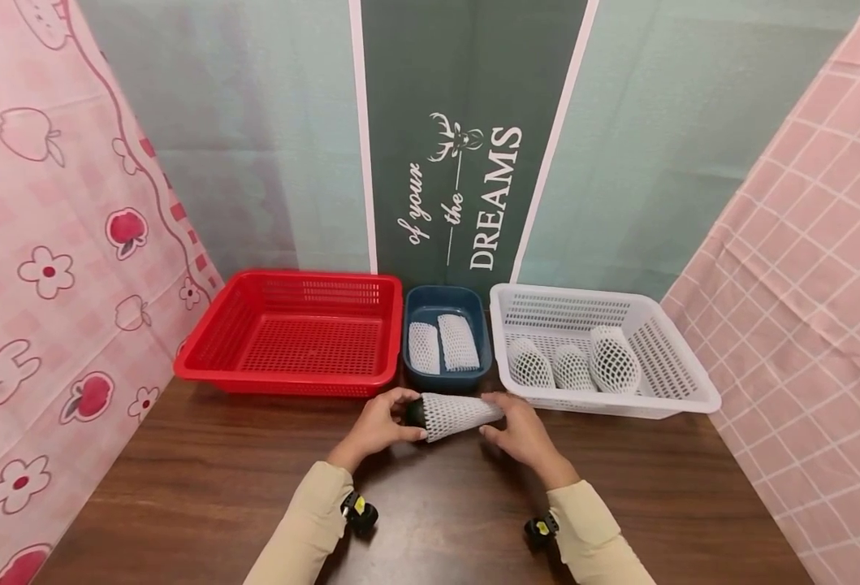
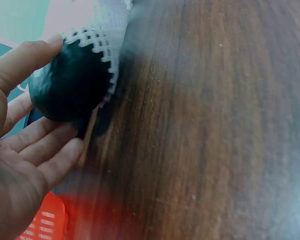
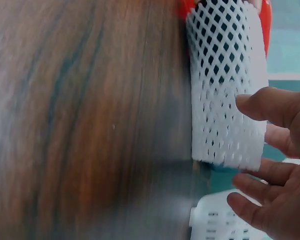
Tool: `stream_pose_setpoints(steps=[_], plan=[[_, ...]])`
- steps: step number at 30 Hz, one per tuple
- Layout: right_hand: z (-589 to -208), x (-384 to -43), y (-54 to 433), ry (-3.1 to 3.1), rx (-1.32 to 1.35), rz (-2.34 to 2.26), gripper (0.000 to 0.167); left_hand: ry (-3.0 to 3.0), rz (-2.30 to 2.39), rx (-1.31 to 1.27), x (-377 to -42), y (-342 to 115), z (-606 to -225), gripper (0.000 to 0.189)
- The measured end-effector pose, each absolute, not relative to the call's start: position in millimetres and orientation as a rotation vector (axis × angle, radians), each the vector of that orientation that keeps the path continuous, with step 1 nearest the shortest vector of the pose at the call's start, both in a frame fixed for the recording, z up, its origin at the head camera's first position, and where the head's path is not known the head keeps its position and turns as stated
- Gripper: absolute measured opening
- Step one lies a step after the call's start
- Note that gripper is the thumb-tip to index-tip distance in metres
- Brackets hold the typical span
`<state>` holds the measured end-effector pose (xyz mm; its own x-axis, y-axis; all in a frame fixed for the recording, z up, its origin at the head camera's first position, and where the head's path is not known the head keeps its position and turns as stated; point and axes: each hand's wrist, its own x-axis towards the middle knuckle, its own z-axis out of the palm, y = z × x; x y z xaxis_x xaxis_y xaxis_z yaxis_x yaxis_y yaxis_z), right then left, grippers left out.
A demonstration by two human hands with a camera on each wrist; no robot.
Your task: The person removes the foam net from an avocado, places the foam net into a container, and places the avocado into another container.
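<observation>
A dark green avocado [image 2: 70, 82] is partly inside a white foam net sleeve [image 1: 455, 416], held just above the brown table. Its bare rounded end sticks out on the left. My left hand [image 1: 382, 422] grips that end, thumb at the sleeve's edge and fingers round the far side, as the left wrist view shows. At the sleeve's narrower, flattened right end, my right hand [image 1: 523, 429] pinches the net between thumb and fingers. The right wrist view shows the thumb [image 3: 265, 106] on the net, with the lower fingers spread beyond its end.
Behind the hands stands a blue bin [image 1: 446, 380] with two white foam sleeves [image 1: 459, 343] in it. To its left is a red basket [image 1: 291, 382]. On the right, a white basket [image 1: 663, 390] holds three net-wrapped fruits [image 1: 615, 361]. Curtains hang around the wooden table [image 1: 430, 528].
</observation>
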<state>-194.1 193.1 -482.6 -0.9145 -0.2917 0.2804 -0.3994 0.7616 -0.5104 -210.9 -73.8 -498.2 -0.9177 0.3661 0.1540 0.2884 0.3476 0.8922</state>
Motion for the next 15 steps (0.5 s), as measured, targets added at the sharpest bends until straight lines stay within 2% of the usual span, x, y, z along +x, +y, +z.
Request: stream_pose_setpoints(steps=[9, 15], plan=[[-481, -193, 176, -2.645, 0.683, 0.78, 0.029, 2.437, 1.702, 0.66, -213, -70, -498, 0.052], [-481, -192, 175, -2.678, 0.68, 0.747, 0.024, 2.498, 1.63, 0.663, -213, -69, -501, 0.054]])
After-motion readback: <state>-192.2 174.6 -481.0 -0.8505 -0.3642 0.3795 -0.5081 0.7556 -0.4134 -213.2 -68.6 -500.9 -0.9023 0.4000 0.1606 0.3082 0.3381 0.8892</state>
